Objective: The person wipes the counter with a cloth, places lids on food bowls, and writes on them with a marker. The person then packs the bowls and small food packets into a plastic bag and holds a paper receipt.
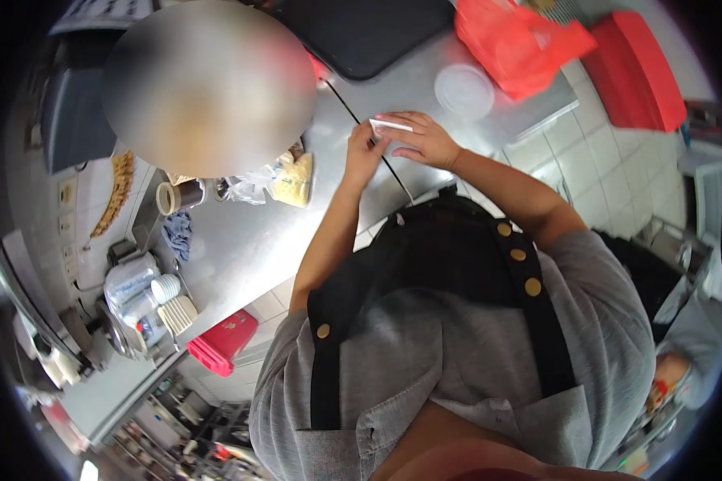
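Note:
At the near edge of a steel worktable [233,260], my left hand [364,152] and my right hand [422,141] are close together. A thin white piece with a straight edge [393,126], like folded paper or film, is between them. Bent fingers of my left hand close on its left end. The fingers of my right hand curl over its right side, thumb underneath. The exact kind of the white piece cannot be made out. A round translucent plastic lid [464,90] lies to the right of my right hand, apart from it.
A red plastic bag [517,48] and black tray [361,36] lie beyond my hands. A bag of yellow shreds [293,181], a blue cloth [177,235] and stacked cups [165,287] are leftward. Red bins [635,72] stand on the floor. Another person's sleeve [702,341] shows at right.

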A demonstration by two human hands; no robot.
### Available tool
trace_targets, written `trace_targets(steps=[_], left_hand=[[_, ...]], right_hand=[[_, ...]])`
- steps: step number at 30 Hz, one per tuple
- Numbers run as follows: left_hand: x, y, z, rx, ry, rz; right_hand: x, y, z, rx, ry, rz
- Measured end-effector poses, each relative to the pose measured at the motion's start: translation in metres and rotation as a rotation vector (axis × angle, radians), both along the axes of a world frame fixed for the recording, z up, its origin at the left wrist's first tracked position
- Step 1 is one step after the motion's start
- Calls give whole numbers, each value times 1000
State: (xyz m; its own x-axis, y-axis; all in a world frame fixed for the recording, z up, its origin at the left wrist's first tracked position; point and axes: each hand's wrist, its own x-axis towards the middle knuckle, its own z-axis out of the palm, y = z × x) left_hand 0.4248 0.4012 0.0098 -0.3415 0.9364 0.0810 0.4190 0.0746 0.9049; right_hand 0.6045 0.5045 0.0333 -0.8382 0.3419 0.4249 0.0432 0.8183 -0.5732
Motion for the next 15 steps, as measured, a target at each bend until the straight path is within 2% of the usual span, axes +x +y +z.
trace_targets(steps=[2, 4, 5, 7, 8, 10, 11, 13, 15], left_hand=[[-6, -23, 17, -36, -3, 54], [-18, -51, 22, -93, 102, 78], [-20, -65, 28, -102, 195, 89], [-18, -88, 44, -65, 106, 155], [-17, -101, 48, -74, 92, 177], [-15, -126, 47, -117, 13, 259], [-14, -138, 44, -151, -53, 319], [-13, -160, 38, -153, -110, 382], [-10, -178, 27, -123, -236, 467]], right_hand=[[-40, 14, 21, -39, 91, 37], [-91, 30, 38, -234, 314, -224], [-118, 39, 43, -215, 324, -191], [-174, 63, 40, -358, 145, -438], [-196, 72, 35, -343, 156, -416], [-239, 90, 23, -325, -172, -505], [-256, 101, 18, -314, -161, -491], [-277, 119, 6, -1138, -400, -290], [-291, 120, -19, -1132, -308, -247]])
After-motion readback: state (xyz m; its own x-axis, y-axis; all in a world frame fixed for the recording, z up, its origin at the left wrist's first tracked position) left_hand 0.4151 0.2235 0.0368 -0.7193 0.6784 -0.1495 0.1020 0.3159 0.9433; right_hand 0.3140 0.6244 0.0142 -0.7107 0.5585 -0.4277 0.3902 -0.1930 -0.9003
